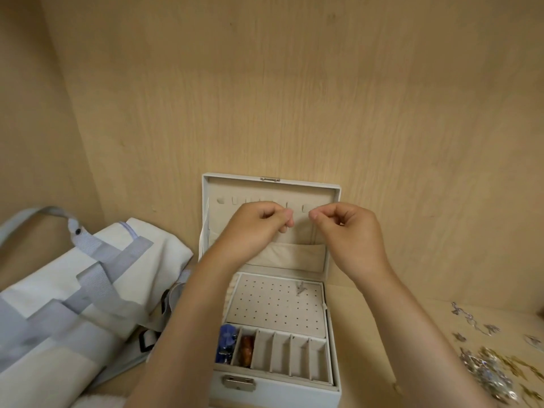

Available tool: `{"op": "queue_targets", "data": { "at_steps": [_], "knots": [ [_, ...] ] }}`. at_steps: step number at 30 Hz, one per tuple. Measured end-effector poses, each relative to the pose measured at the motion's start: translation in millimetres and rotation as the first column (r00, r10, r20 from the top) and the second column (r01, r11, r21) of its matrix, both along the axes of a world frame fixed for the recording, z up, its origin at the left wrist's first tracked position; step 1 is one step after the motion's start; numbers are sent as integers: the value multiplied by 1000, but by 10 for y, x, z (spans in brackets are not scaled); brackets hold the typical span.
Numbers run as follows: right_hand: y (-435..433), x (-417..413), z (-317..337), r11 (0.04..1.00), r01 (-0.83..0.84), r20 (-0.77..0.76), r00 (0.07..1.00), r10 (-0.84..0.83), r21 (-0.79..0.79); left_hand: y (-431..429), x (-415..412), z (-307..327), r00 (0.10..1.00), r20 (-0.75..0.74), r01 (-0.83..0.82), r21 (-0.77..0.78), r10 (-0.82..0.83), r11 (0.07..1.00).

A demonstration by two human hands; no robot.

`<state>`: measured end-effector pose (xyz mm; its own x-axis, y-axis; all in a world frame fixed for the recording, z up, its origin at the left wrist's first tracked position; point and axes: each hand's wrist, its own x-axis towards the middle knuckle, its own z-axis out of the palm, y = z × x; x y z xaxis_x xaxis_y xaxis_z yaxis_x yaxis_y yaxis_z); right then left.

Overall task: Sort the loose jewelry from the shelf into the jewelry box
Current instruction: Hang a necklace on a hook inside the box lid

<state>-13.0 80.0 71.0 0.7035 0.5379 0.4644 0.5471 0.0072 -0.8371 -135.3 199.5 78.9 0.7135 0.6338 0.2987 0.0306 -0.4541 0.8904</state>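
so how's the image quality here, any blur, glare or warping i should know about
Head view: soft, even warm light, no glare; wide-angle bending curves the shelf's left wall; the jewelry box in the centre is fairly sharp; the loose jewelry pile at the right edge is smeared; anything pinched between left hand and right hand is too fine to resolve.

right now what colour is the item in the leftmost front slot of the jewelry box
Blue; the item shows best in the head view.

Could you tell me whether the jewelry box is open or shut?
Open: the lid of the jewelry box stands raised, leaving its compartments exposed.
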Motion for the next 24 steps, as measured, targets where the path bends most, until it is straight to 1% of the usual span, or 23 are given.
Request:
{"op": "queue_targets", "data": {
  "at_steps": [2,5,8,11,14,16,19,21,24],
  "knots": [
    [87,-11,-3,989,147,73,986,-148,28,-21,136,-67,990,39,-135,23,135,991],
    [204,-27,37,957,282,148,946,-288,62,-87,248,-126,944,69,-329,129,323,935],
    [290,-19,74,936,347,211,912,-351,59,-110,306,-161,922,63,-388,164,383,907],
    [334,-14,65,916,401,301,870,-390,27,-87,359,-198,920,34,-391,125,390,912],
    [324,-13,41,903,429,350,846,-403,3,-79,379,-234,918,7,-394,117,396,912],
    [293,-13,21,900,435,374,838,-397,-21,-73,370,-253,923,-33,-377,108,382,920],
    [224,-40,-53,907,412,412,844,-343,-90,-48,349,-267,932,-114,-331,115,344,936],
    [162,-70,-123,922,366,370,880,-299,-126,-30,323,-239,945,-181,-260,97,274,961],
    [64,-74,-171,945,258,237,949,-208,-201,-25,246,-161,961,-268,-74,-20,66,997]
  ]
}}
